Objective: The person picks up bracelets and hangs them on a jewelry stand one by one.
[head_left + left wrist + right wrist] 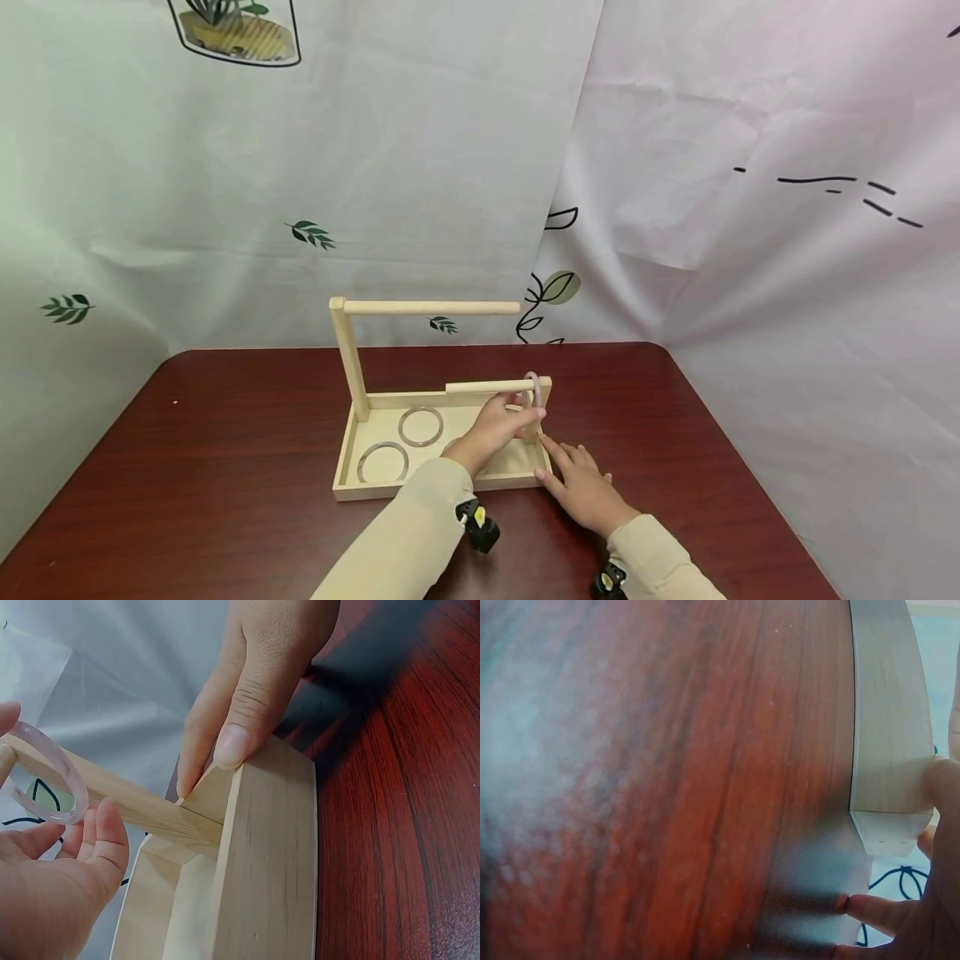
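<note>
Pinching the clear ring (532,390) with the left hand (495,429), which holds it threaded on the lower dowel (487,386) close to the short post (542,408). Right hand (581,483) lies flat, fingers straight, pressed against the tray (345,467) corner on the table (225,433). Two more rings (420,426) lie in the tray. Risk: a sideways tug on the ring could cock it on the dowel and jam, or tip the tray if the bracing hand lifts.
</note>
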`<state>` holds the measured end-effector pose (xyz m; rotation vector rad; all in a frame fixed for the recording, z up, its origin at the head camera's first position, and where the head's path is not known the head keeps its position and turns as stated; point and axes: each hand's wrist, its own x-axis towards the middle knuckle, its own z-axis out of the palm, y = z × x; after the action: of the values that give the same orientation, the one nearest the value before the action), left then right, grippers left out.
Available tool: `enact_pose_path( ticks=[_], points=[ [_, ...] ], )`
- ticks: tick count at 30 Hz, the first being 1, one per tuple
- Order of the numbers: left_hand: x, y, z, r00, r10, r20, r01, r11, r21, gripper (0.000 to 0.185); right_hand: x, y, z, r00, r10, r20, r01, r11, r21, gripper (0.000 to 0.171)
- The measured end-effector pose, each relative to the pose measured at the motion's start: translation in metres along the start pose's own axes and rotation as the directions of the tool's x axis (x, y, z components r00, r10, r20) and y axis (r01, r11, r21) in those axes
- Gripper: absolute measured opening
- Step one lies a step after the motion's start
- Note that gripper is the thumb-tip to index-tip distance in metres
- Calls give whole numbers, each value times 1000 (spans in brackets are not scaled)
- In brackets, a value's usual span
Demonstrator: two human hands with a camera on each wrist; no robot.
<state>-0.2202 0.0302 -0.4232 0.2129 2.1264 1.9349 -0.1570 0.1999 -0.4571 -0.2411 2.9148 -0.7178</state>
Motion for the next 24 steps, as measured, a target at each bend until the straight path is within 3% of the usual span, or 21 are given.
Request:
enact_pose_path(
  ticks=[16, 24],
  points=[
    [0, -2, -1, 999, -9, 43, 10, 1000, -27, 66, -1, 0, 0, 1000, 5, 3, -5, 1000, 7, 57],
    [-2, 2, -8, 999, -20, 44, 18, 999, 36, 70, 0, 1, 1, 1000, 4, -3, -4, 1000, -2, 58]
  ],
)
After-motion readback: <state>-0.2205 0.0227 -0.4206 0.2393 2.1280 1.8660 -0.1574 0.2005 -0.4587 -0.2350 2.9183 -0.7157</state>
